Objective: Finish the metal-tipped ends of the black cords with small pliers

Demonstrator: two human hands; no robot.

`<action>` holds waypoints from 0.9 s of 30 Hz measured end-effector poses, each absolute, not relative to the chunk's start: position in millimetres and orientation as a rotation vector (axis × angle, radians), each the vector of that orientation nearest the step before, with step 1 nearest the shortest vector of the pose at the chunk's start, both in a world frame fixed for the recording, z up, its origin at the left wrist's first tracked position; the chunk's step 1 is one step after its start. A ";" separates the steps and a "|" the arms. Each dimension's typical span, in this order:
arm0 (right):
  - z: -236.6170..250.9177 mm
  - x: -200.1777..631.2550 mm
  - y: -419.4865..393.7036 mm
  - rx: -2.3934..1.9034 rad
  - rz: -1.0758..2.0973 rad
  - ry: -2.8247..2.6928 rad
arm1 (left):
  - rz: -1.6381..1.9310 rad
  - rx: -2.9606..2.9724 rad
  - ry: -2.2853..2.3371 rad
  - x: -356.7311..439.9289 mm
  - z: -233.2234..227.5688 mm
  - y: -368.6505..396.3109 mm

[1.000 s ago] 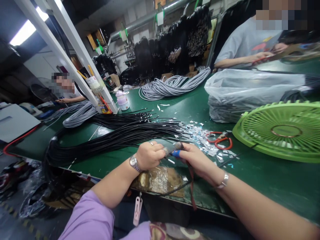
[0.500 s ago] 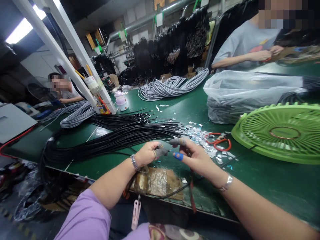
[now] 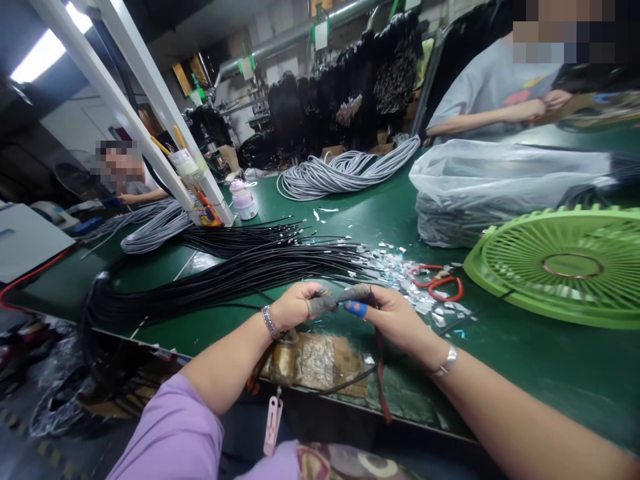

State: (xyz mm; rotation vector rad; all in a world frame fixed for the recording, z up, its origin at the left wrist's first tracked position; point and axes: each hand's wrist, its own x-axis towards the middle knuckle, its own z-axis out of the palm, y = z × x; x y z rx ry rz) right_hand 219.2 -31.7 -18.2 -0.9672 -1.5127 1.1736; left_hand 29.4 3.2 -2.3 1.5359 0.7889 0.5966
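My left hand (image 3: pixel 299 305) and my right hand (image 3: pixel 390 313) meet fingertip to fingertip over the green table's (image 3: pixel 540 360) near edge. Both pinch the end of a thin black cable (image 3: pixel 350 380) that droops below them over the edge. Grey finger covers sit on the thumbs and a blue one on a right finger. Just behind my hands lies a large bundle of black cables (image 3: pixel 235 270), its ends pointing right toward a scatter of foil scraps (image 3: pixel 405 277).
Red-handled scissors (image 3: pixel 440 283) lie among the scraps. A green fan (image 3: pixel 565 263) rests at the right, a plastic bag of cables (image 3: pixel 500 183) behind it. Grey cable coils (image 3: pixel 345 170) lie further back. Taped cardboard (image 3: pixel 315 360) covers the edge. Two other people work at the table.
My fingertips parted half a second ago and have closed together again on the cable end. The hands sit slightly higher than a second ago.
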 end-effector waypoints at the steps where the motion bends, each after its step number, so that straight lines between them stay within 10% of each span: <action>1: -17.6 218.2 -31.1 -0.961 1.243 -1.464 | 0.585 1.534 0.787 29.3 -2.4 3.2; 27: -18.7 214.6 -31.6 -0.877 1.530 -1.324 | 0.628 1.661 0.750 28.8 1.1 2.7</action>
